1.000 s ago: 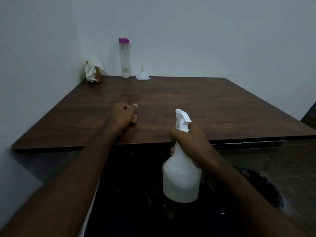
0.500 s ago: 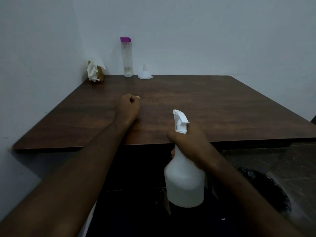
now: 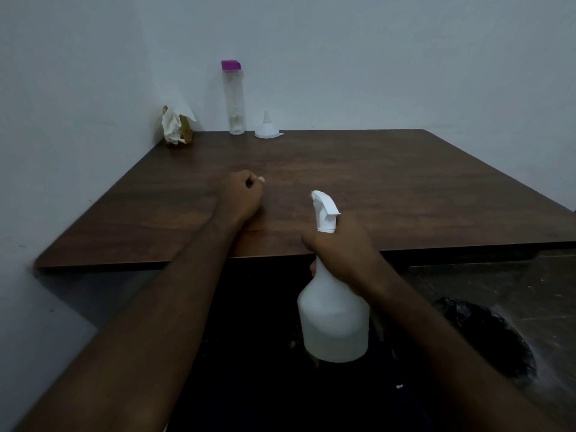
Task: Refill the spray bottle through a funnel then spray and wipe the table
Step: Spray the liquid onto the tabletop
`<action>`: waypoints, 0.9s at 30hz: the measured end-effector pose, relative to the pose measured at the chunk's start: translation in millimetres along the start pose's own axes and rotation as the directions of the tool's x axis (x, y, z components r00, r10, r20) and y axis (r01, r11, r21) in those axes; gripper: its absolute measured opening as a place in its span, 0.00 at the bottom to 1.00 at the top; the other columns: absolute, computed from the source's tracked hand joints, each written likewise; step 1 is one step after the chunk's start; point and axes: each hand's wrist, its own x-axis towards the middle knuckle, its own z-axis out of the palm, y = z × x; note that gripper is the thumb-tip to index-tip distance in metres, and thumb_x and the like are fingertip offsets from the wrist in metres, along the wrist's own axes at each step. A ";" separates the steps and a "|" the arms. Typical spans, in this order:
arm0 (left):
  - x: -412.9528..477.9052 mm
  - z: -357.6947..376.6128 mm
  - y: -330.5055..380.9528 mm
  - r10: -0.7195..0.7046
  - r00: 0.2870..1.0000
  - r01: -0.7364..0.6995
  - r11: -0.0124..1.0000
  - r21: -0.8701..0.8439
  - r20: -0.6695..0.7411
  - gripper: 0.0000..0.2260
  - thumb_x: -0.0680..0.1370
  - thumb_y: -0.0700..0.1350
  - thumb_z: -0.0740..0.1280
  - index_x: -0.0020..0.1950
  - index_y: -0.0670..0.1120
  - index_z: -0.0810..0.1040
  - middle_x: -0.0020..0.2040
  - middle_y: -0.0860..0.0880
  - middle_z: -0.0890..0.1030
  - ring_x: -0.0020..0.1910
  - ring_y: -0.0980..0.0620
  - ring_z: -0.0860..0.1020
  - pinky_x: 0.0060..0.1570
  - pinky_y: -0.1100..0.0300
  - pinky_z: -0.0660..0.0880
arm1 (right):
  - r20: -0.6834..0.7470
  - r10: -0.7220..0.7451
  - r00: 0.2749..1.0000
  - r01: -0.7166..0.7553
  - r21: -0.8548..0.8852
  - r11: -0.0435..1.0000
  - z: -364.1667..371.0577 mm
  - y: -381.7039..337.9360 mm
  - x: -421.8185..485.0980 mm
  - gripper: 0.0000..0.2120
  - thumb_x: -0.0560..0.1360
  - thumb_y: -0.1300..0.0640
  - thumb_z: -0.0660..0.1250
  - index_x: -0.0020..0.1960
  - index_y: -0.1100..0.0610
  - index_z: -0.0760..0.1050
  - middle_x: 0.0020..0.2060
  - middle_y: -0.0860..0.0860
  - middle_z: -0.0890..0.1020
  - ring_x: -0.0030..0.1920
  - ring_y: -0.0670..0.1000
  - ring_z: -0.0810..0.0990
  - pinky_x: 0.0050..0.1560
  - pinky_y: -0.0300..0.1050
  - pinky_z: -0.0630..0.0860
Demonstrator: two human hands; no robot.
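The right hand (image 3: 339,251) closes its grip round the neck of the smooth white plastic spray bottle (image 3: 333,319), upright just off the dark wood-grain tabletop (image 3: 405,188) edge; the left hand (image 3: 241,194) rests fisted on it, holding nothing.

Table (image 3: 389,182): dark wood-grain top, smooth, low sheen. Spray bottle (image 3: 335,322): opaque white plastic, matt, smooth, trigger head the same. Tall bottle (image 3: 233,101): clear and smooth, can't tell plastic from glass. Its cap (image 3: 231,65): purple plastic. Funnel (image 3: 266,131): whitish translucent plastic, smooth. Tissue (image 3: 172,128): white paper, crumpled, matt. Wall (image 3: 374,57): painted, matt.
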 end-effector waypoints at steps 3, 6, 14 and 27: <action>1.7 -0.4 -3.4 -0.016 1.000 0.016 1.000 -0.015 -0.003 0.10 0.78 0.47 0.65 0.38 0.46 0.78 0.40 0.45 0.83 0.41 0.43 0.81 0.47 0.43 0.80 | 0.004 0.026 1.000 -0.026 0.016 1.000 0.9 1.4 0.6 0.11 0.68 0.60 0.66 0.40 0.70 0.72 0.30 0.59 0.75 0.31 0.54 0.76 0.32 0.45 0.71; 1.9 0.0 -3.8 -0.014 1.000 0.014 1.000 -0.023 0.003 0.10 0.78 0.46 0.65 0.37 0.47 0.78 0.40 0.45 0.83 0.40 0.43 0.81 0.47 0.43 0.80 | 0.007 0.024 1.000 -0.024 0.002 1.000 0.4 2.0 0.6 0.11 0.68 0.60 0.66 0.38 0.69 0.71 0.30 0.58 0.76 0.30 0.53 0.76 0.31 0.44 0.72; 3.1 0.4 -3.9 -0.004 1.000 0.004 1.000 0.010 0.006 0.12 0.79 0.46 0.65 0.35 0.49 0.76 0.41 0.46 0.83 0.40 0.44 0.81 0.48 0.44 0.80 | -0.006 0.015 1.000 -0.015 0.004 1.000 -1.6 1.1 1.4 0.12 0.69 0.60 0.66 0.42 0.71 0.73 0.31 0.62 0.78 0.32 0.56 0.78 0.34 0.46 0.73; 5.7 1.6 -7.3 -0.010 1.000 0.010 1.000 0.012 0.010 0.11 0.79 0.47 0.65 0.38 0.46 0.78 0.40 0.47 0.83 0.40 0.47 0.81 0.47 0.50 0.79 | 0.008 0.034 0.999 -0.034 0.029 0.999 -2.0 2.6 2.7 0.08 0.69 0.61 0.66 0.41 0.68 0.74 0.31 0.57 0.76 0.32 0.55 0.78 0.35 0.47 0.74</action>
